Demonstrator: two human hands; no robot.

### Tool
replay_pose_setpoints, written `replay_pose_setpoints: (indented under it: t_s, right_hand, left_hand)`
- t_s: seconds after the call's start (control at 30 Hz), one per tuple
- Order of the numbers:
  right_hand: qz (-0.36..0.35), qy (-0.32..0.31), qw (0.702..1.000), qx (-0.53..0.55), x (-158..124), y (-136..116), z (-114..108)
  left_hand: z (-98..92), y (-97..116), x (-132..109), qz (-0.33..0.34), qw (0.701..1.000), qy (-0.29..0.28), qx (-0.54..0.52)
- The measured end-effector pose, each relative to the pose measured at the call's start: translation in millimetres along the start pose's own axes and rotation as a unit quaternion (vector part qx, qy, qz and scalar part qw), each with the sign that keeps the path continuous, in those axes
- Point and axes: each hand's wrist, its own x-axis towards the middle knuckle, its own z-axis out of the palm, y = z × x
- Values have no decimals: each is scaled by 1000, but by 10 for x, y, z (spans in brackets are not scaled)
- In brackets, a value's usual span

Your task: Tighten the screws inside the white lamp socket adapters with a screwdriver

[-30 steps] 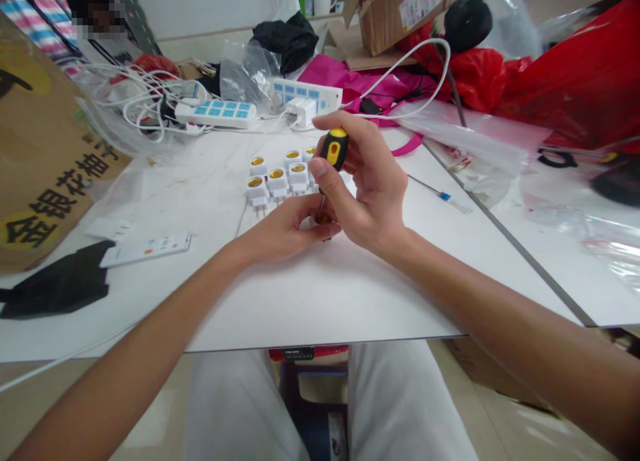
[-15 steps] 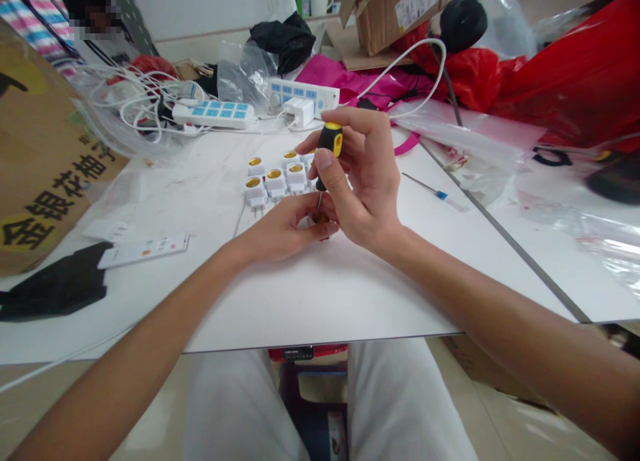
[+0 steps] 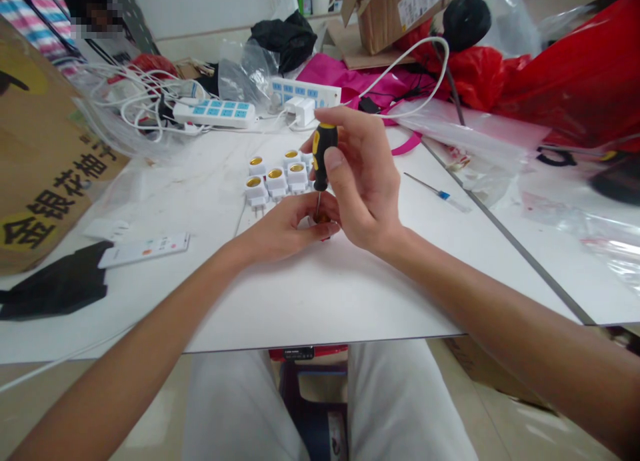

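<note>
My right hand [image 3: 367,174] is closed round the black and yellow handle of a screwdriver [image 3: 325,151], held nearly upright. Its shaft points down into a small round piece with a brown-gold inside [image 3: 321,217], which my left hand [image 3: 285,227] grips between thumb and fingers. A bit of red shows under the left thumb; most of this piece is hidden by the fingers. Just behind the hands stand several white plug-in lamp sockets [image 3: 275,183] with gold-coloured threaded openings. Some of them are partly covered by my right hand.
Two power strips [image 3: 215,113] and tangled white cables [image 3: 143,101] lie at the back. A thin rod with a blue end [image 3: 443,195] lies to the right. On the left are a white card [image 3: 145,249], a black bag [image 3: 60,284] and a large brown carton [image 3: 45,147].
The screwdriver handle has turned in my right fingers and stands more upright, its top shifted slightly left. My left hand stays in place round the small piece.
</note>
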Motion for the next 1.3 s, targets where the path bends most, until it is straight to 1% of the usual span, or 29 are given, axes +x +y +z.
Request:
replay_pose_setpoints:
  t_s: [0.1, 0.23, 0.33, 0.6, 0.77, 1.0, 1.17, 1.23, 1.3]
  right_hand:
    - [5, 0, 1000, -2, -12, 9, -2]
    - [14, -2, 1000, -28, -14, -2, 7]
    - [10, 3, 1000, -21, -1, -13, 14]
    - [22, -7, 1000, 13, -10, 52, -1]
    - [33, -3, 999, -11, -15, 48, 3]
    - [28, 2, 999, -35, -18, 14, 26]
    - [37, 8, 999, 6, -32, 44, 12]
    - [50, 4, 998, 27, -31, 40, 4]
    - [44, -2, 998, 36, -26, 41, 0]
  left_hand:
    - [0, -1, -6, -2, 1000, -1, 4]
    - [1, -13, -15, -25, 999, 7, 23]
    - [3, -32, -18, -30, 999, 7, 24]
    - [-8, -23, -3, 3, 999, -7, 32]
    - [-6, -8, -4, 10, 999, -2, 32]
    - [4, -3, -23, -22, 998, 11, 51]
    - [0, 19, -12, 5, 999, -6, 32]
    - [-3, 16, -6, 19, 999, -10, 31]
    - [-6, 12, 1, 29, 999, -12, 26]
